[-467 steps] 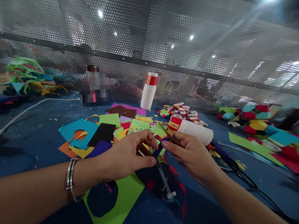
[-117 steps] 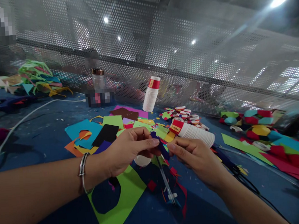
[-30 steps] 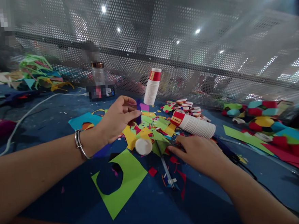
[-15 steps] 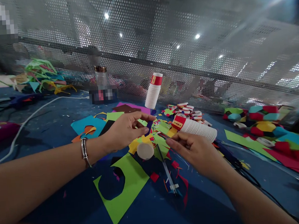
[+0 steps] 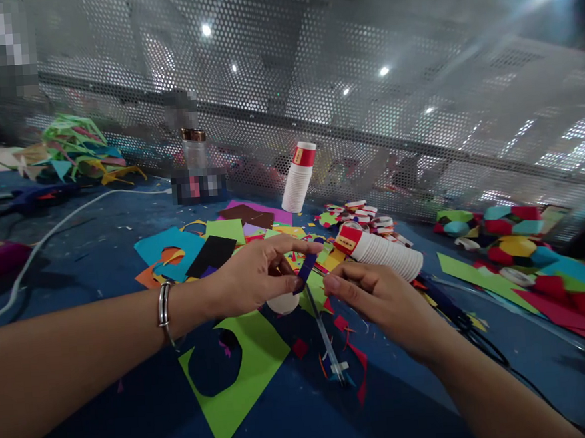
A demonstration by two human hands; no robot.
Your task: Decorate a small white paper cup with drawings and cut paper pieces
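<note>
My left hand (image 5: 264,274), with a silver bangle at its wrist, pinches a dark blue paper strip (image 5: 306,270) between thumb and forefinger. The strip looks curved and stands above the scraps. Close on its right, my right hand (image 5: 372,287) is closed in a pinch; a thin thing seems to stick out from its fingertips, too small to make out. Under the left hand lies a pale round disc (image 5: 283,304), partly covered. A clear slender stick (image 5: 327,343), like a pen, lies between the hands. Nearer me is a green paper sheet (image 5: 253,368) with a round cut-out.
One white paper cup stack (image 5: 297,185) stands at the back; another cup stack (image 5: 390,255) lies beside my right hand. Coloured paper pieces (image 5: 519,243) cover the right side. A white cable (image 5: 48,236) crosses the left, near a clear jar (image 5: 195,152). Perforated metal panels rise behind.
My left hand has shifted slightly right and down with the dark blue strip, nearer the right hand, now covering part of the pale disc. My right hand has barely moved.
</note>
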